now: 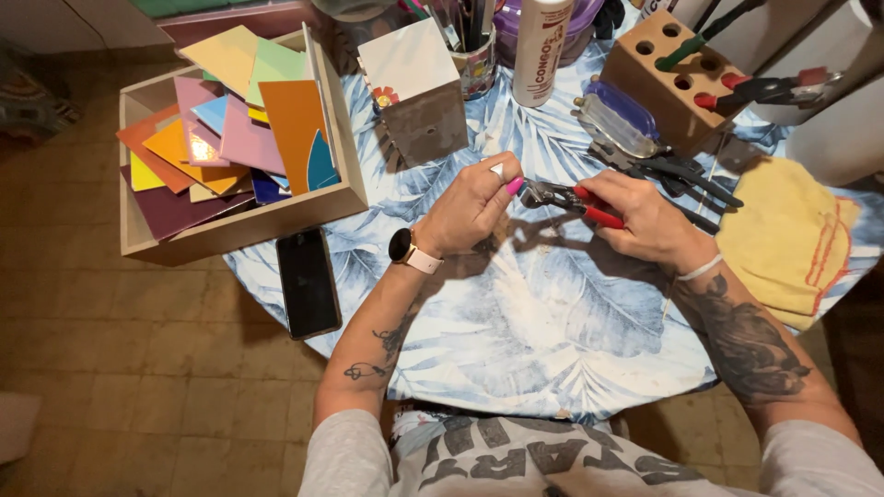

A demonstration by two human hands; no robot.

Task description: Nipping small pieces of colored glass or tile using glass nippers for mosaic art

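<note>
Black phone [308, 282] flat at near table edge, left of forearms. Left hand [470, 207] closed, fingertips pinching small pink piece [514, 186] over leaf-print tablecloth [516, 331]. Right hand [645, 219] wrapped around red-handled nippers [564, 197]; nipper head touching pink piece. Yellow cloth [787, 241] just right of right hand. Farther left: wooden box [241, 225] filled with coloured tiles [230, 133]. Far edge: wooden tool block [670, 81], white bottle [541, 46].
</note>
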